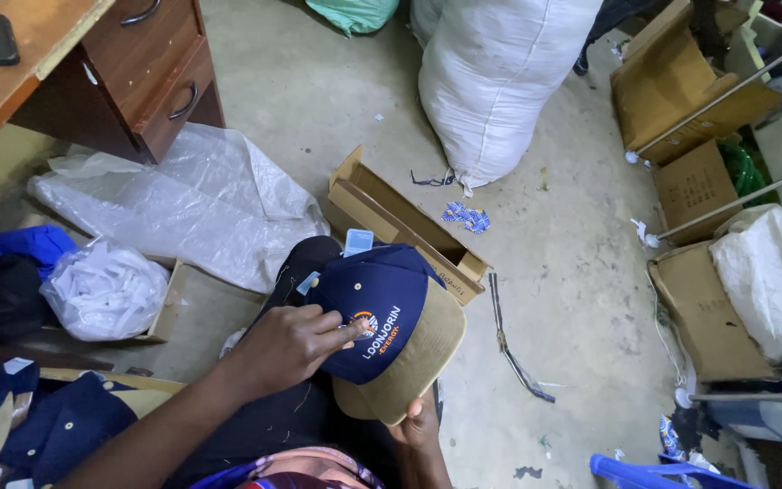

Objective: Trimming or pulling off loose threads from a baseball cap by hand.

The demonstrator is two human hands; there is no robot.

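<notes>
Hands work a navy cap (pixel 382 312) with a tan brim, held over the person's lap. The left hand (pixel 293 344) lies curled on the crown, fingertips (pixel 348 328) pinched at the small badge on the front panel; what they pinch, perhaps a loose thread or a sticker, is too small to tell. The right hand (pixel 420 424) props the brim from below, mostly hidden, so its grip cannot be judged.

Picking there goes best with the crown kept taut by the lower hand and only the fingertips working, so the fabric does not pucker.

A long open box (pixel 405 226) lies just beyond the cap, a clear plastic sheet (pixel 192 204) to the left, a white sack (pixel 491 81) farther off. Bare floor (pixel 572 281) to the right gives elbow room; the desk (pixel 92 63) stands well apart.
</notes>
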